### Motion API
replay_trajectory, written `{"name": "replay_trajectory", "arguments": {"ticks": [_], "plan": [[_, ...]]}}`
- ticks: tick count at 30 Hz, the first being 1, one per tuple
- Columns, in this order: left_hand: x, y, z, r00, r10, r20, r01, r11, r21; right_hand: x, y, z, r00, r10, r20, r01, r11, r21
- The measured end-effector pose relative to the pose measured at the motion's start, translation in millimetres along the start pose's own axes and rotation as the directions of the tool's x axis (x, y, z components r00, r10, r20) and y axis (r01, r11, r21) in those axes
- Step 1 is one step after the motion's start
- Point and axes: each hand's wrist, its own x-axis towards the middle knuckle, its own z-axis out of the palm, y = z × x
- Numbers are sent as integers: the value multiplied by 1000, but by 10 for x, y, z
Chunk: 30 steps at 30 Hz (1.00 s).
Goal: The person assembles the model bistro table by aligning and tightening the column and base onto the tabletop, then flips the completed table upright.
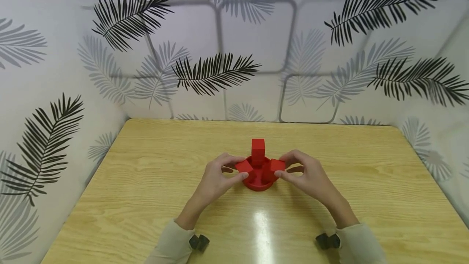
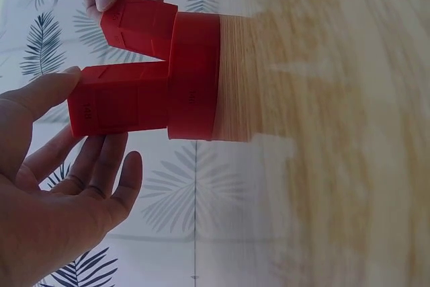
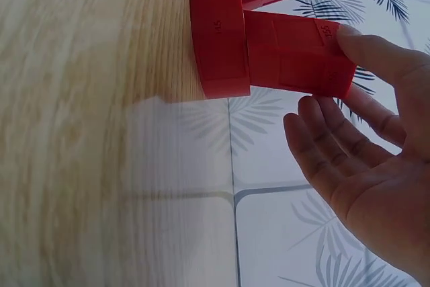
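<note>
A shallow round red dish (image 1: 258, 188) sits on the table, with three red rectangular blocks rising from it. My left hand (image 1: 216, 178) pinches the top of the left block (image 1: 244, 167) between thumb and fingers. On the other side, my right hand (image 1: 311, 176) grips the top of the right block (image 1: 277, 165) the same way. Both held blocks lean outward, their lower ends inside the dish rim. The back block (image 1: 258, 150) stands upright, touched by neither hand. Small raised markings show on the left block (image 2: 121, 99) and right block (image 3: 299, 55) in the wrist views.
The light wooden table (image 1: 154, 182) extends around the dish on all sides. A pale wall (image 1: 253, 97) with leaf prints rises behind the table's back edge. Dark small devices (image 1: 199, 243) sit at both wrists, by the sleeve cuffs.
</note>
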Motion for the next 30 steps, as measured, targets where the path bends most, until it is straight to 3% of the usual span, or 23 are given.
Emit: {"name": "replay_trajectory", "arguments": {"ticks": [9,18,30], "plan": [[-2,20,-13,1000,-5,6,5,1000,10,0,-22,51,999,-35,-21,34,998,-45],[-10,17,-30,1000,-6,12,6,1000,10,4,15,81,998,-66,18,67,995,-70],[4,9,-19,999,33,21,-34,999,37,-5,-5,127,990,-125,-61,115,984,-137]]}}
